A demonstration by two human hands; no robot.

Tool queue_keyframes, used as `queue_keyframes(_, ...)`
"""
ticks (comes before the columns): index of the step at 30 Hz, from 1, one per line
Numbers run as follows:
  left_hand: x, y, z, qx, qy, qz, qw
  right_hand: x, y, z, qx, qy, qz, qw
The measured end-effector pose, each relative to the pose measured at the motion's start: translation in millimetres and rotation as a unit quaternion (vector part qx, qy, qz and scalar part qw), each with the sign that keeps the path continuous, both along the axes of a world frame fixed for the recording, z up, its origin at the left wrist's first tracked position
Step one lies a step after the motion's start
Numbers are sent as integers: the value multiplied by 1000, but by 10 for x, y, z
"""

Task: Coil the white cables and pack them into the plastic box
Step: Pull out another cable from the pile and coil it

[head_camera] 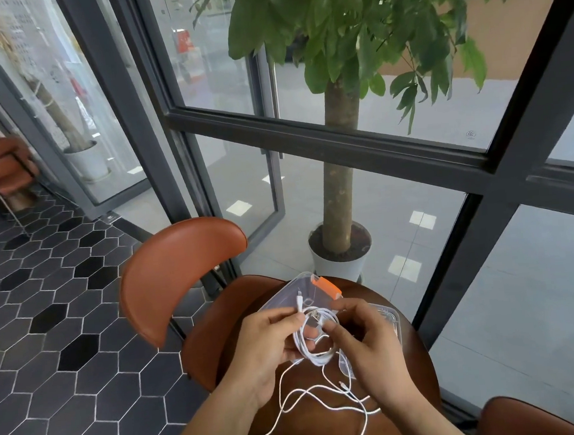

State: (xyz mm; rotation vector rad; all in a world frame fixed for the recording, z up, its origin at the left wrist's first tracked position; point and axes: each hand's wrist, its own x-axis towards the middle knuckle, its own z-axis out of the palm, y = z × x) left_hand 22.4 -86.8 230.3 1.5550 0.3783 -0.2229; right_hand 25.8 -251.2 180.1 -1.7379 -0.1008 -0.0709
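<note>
left fingers [288, 316]: from my feed they're pinched shut on the coiled cable [317, 338], thumb on top, right by a small plug end that sticks up

right fingers [332, 330]: curled in and closed on the other side of the same coil, near the USB plug

left hand [268, 349]: palm turned inward, forearm coming up from bottom centre

right hand [364, 345]: back of the hand faces me, partly covering the box

coiled cable: a few white loops bunched together, held up between both hands just above the box

loose cable [314, 407]: I see white strands trailing down from the coil and sprawling over the bench [407, 372] toward me

plastic box [285, 296]: clear, orange latch [325, 288] on its far edge, sitting on the round brown bench right behind the hands

chair [176, 270]: brown, just left of the bench

potted tree [338, 186]: beyond the bench, by the window
</note>
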Motion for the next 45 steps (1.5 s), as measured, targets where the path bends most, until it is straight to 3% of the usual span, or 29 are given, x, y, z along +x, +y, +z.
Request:
queue_keyframes(10, -42, 296, -317, -47, 65, -1, 997, 69, 187, -217, -10, 92, 39, 995)
queue_keyframes(17, -175, 605, -723, -91, 82, 82, 989, 117, 558, -466, -32, 171, 69, 982)
queue_keyframes(25, -306, 999, -1471, 27, 109, 170, 979, 184, 1126, -1097, -152, 238, 128, 951)
queue_keyframes(33, -324, 1449, -2274, 43, 181, 209, 960, 238, 1662, -1824, -224, 292, 152, 917)
queue_keyframes(45, -112, 1789, -3530, 122, 258, 160, 945, 489, 2163, -2893, -316, 342, 159, 870)
